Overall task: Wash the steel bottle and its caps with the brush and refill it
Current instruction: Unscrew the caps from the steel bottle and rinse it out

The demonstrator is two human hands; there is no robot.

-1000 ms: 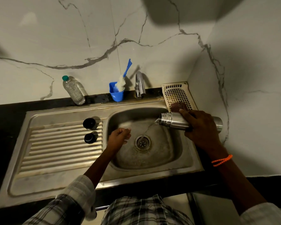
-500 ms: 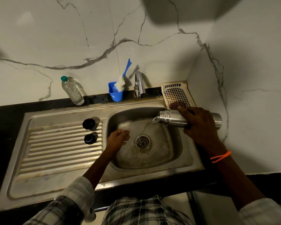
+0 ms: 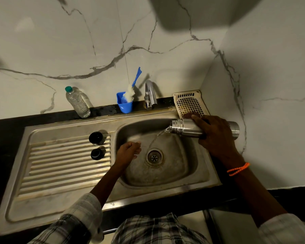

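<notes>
Two black caps stand on the ribbed drainboard at left, far cap and near cap, both just left of the sink basin and untouched. Left hand hangs over the basin's left side, fingers loosely curled, holding nothing; it is the hand nearer the caps.

Brush stands bristles-down in a blue cup at the far rim, beside the tap, far from both hands and about midway between them.

Right hand wraps around the steel bottle over the basin's right edge. Bottle's long axis runs left-right, near horizontal, mouth pointing left and tipped slightly down; a thin stream falls toward the drain.

Judgement: emptying step in hand. Brush fetch likely falls to the free left hand, reaching far and slightly right.
</notes>
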